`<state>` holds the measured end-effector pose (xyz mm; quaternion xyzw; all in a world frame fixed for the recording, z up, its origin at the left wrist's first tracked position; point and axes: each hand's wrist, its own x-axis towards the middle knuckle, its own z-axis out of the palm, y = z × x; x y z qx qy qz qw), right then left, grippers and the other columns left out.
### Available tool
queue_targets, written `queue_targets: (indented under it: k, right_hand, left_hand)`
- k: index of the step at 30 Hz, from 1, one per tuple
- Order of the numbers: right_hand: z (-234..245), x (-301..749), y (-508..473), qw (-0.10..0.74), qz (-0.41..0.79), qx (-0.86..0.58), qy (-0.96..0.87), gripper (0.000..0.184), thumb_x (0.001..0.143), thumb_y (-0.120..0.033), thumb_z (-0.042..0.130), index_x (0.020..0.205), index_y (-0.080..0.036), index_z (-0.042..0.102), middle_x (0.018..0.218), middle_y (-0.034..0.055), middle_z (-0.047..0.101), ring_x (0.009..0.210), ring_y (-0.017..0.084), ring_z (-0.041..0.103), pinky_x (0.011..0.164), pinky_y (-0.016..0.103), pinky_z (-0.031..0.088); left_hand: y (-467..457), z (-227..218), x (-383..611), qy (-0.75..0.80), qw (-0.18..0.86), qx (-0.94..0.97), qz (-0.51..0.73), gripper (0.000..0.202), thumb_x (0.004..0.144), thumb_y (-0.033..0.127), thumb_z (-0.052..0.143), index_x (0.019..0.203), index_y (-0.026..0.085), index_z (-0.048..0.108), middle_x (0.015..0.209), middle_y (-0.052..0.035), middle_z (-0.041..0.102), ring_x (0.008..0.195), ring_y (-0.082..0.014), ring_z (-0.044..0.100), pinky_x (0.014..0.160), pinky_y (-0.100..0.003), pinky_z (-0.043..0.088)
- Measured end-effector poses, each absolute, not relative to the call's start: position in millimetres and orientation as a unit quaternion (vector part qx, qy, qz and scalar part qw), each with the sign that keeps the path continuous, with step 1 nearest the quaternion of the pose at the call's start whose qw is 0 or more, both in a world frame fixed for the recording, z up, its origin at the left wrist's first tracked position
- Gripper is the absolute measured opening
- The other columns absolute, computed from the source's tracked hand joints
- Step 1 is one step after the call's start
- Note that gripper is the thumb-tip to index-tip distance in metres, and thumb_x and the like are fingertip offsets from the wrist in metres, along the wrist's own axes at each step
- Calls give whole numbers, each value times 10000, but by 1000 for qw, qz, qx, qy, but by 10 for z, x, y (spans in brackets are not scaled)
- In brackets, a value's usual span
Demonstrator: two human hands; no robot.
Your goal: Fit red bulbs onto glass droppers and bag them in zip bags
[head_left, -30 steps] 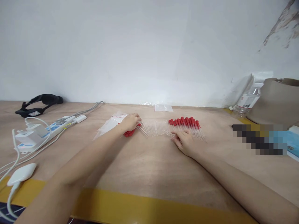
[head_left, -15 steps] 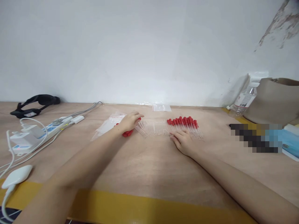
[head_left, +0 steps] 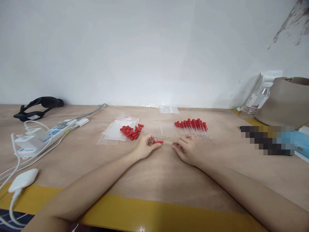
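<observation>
Between thumb and fingers, my left hand [head_left: 146, 146] pinches a red rubber dropper bulb [head_left: 158, 142], its end pointing right. My right hand [head_left: 187, 149] is closed on a thin clear dropper tube [head_left: 168, 143], whose end points left at the bulb with a small gap between them. Behind the left hand lies a pile of loose red bulbs [head_left: 130, 132]. A row of bare clear tubes [head_left: 160, 130] is spread behind both hands. Beyond the right hand are several tubes fitted with red bulbs [head_left: 193, 124], lying side by side.
Clear plastic bags [head_left: 113, 130] lie left of the bulbs, and another bag [head_left: 169, 110] by the wall. A power strip [head_left: 55, 131] with plugs and cables runs along the left, near a black headset [head_left: 40, 108]. At right are a plastic bottle [head_left: 258, 101] and a blue mask [head_left: 299, 143].
My left hand has come from the bulb pile toward the right and nearer, now with a red bulb in its fingers. My right hand stays nearly in place with the tube.
</observation>
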<state>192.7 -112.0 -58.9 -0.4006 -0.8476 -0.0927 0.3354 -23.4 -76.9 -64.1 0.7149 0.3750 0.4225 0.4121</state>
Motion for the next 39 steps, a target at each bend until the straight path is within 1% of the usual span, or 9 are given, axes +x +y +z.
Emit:
queue_targets:
  k: [4,8,12,16,19,23,29,35,39]
  right_hand:
    - [-599,1918,-1121,339,-90,-406,-844,170,842,-253,418,842,-185,574,792,25,635,680,123,541,784,321,297]
    - [-591,1912,-1115,334,-91,-406,-846,166,840,-251,422,841,-187,576,784,24,631,674,123,540,773,316,299]
    - [-588,1901,-1115,337,-98,-405,-844,164,838,-249,425,840,-189,578,778,21,631,655,115,545,757,303,306]
    - [-607,1908,-1106,359,-100,-410,-833,166,834,-252,429,825,-188,582,751,19,628,634,114,540,743,299,307]
    - [-609,1913,-1105,361,-93,-408,-833,167,836,-255,428,819,-187,579,750,18,628,622,110,533,744,300,305]
    - [-611,1906,-1105,347,-81,-395,-847,159,840,-250,426,838,-185,572,774,17,628,629,106,531,757,304,301]
    - [-616,1890,-1106,337,-52,-380,-860,150,842,-237,418,812,-184,555,738,14,605,657,113,529,742,300,309]
    - [-605,1887,-1104,335,-11,-361,-870,121,833,-229,447,802,-182,555,720,8,589,648,111,511,721,297,313]
    - [-603,1923,-1079,321,-6,-357,-877,146,844,-229,445,830,-189,584,769,15,610,687,115,528,737,305,302]
  left_hand:
    - [-782,-611,-234,370,379,736,422,251,684,304,654,764,146,476,677,15,545,580,-87,525,531,-200,407]
    - [-807,-597,-223,362,350,752,425,246,709,307,632,852,139,521,757,-23,601,651,-111,553,588,-224,431]
    - [-812,-599,-217,379,376,744,401,246,746,342,586,863,128,556,675,-30,618,582,-116,567,573,-246,467]
    - [-803,-620,-210,378,412,721,409,276,751,366,577,874,119,574,707,-52,637,625,-131,608,634,-275,509]
    - [-809,-616,-205,373,426,712,415,281,744,372,585,866,120,572,700,-49,639,640,-136,618,645,-279,519]
    - [-821,-598,-205,371,417,721,411,278,742,369,587,864,120,579,713,-50,641,635,-131,611,628,-262,508]
    - [-808,-613,-218,379,367,756,389,276,727,375,603,860,133,600,689,-34,631,536,-107,557,523,-225,458]
    - [-829,-598,-224,361,373,762,387,251,746,359,580,849,131,576,683,-15,591,541,-95,538,527,-213,444]
    - [-855,-582,-238,355,371,781,356,247,768,348,554,867,123,578,655,-14,581,564,-101,534,540,-212,434]
